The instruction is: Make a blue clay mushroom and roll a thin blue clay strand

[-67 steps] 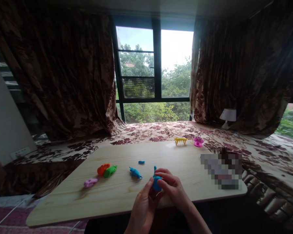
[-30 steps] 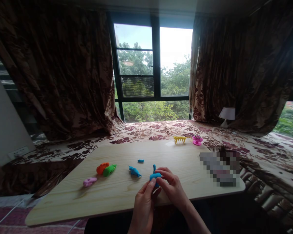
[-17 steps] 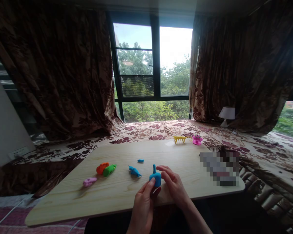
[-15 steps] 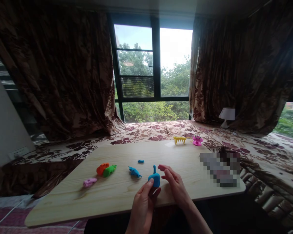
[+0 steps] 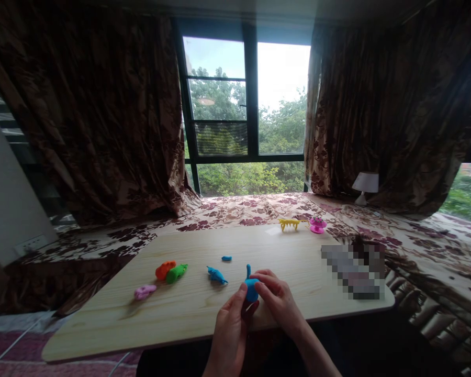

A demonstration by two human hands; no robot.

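Note:
A rounded lump of blue modelling clay [image 5: 251, 290] with a thin stalk standing up from its top is held over the near edge of the table. My left hand [image 5: 231, 319] grips it from the left, thumb against its side. From the right, my right hand [image 5: 280, 303] closes its thumb and fingers on the lump, hiding part of it. A blue clay figure [image 5: 217, 275] lies just left of my hands, and a short blue clay roll [image 5: 226, 258] rests behind it.
On the wooden table [image 5: 113, 314], orange clay [image 5: 165, 270], green clay [image 5: 177, 273] and pink clay [image 5: 145, 292] pieces lie at left. A yellow four-legged figure [image 5: 289, 225] and a magenta piece [image 5: 317, 225] stand at the back. A blurred patch [image 5: 353, 272] covers something at right.
My right hand has moved left and closed on the blue clay lump, having been apart from it with fingers extended. The left hand keeps its hold, and the stalk's tip now looks slightly bent.

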